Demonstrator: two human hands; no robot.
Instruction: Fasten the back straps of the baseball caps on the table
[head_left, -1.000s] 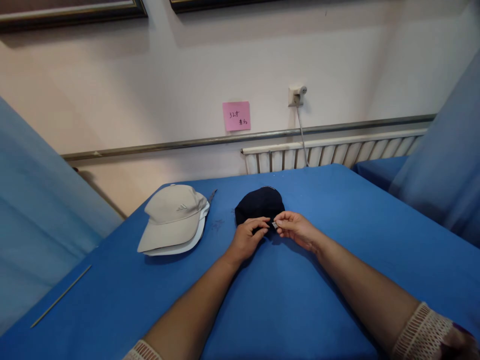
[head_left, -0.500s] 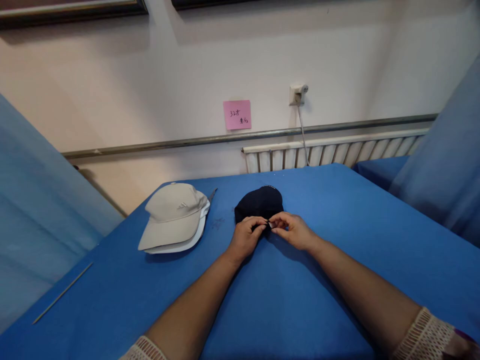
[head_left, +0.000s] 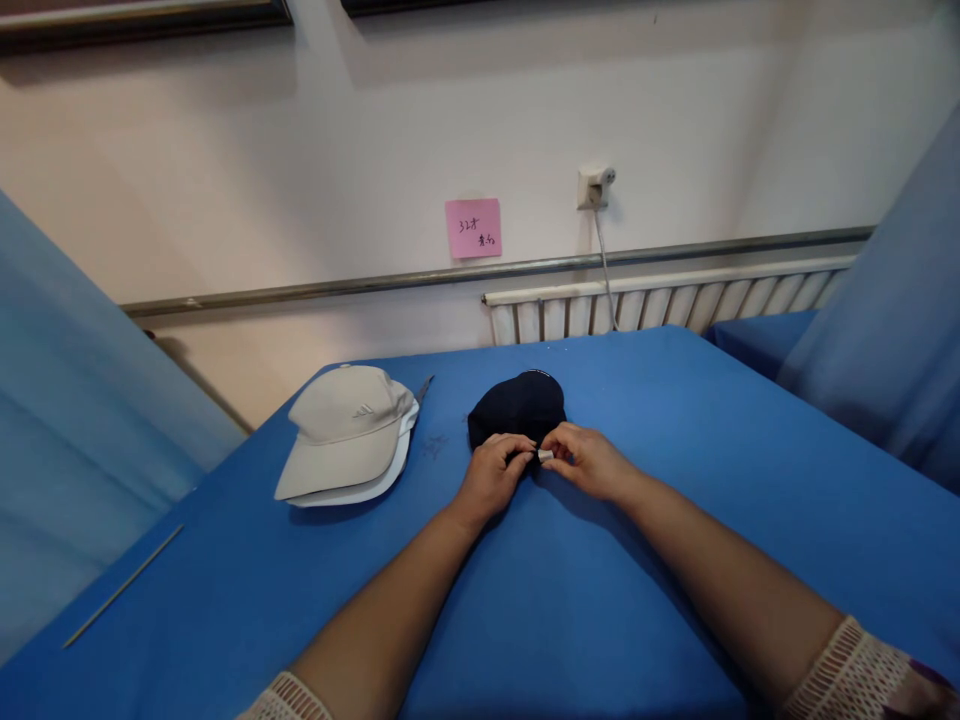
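Note:
A black cap point(head_left: 514, 405) lies on the blue-covered table point(head_left: 547, 600) in front of me, its near edge between my two hands. My left hand point(head_left: 496, 475) is closed in a pinch on that near edge, thumb and forefinger together. Close beside it, my right hand point(head_left: 585, 460) pinches a small white tag point(head_left: 546, 455) at the cap's edge. What exactly joins tag and cap is hidden by the fingertips. To the left of the cap, a beige cap point(head_left: 349, 410) rests on top of a white cap point(head_left: 382, 488), brims toward me.
A thin stick point(head_left: 124, 585) lies near the table's left edge. Blue curtains point(head_left: 67, 400) hang at both sides. Behind the table are a radiator point(head_left: 577, 315), a metal rail point(head_left: 337, 287), a plugged socket point(head_left: 594, 188) and a pink note point(head_left: 473, 228) on the wall.
More of the white tag shows between my right fingertips than before. My right fingers have shifted slightly away from the left ones; the caps have stayed in place.

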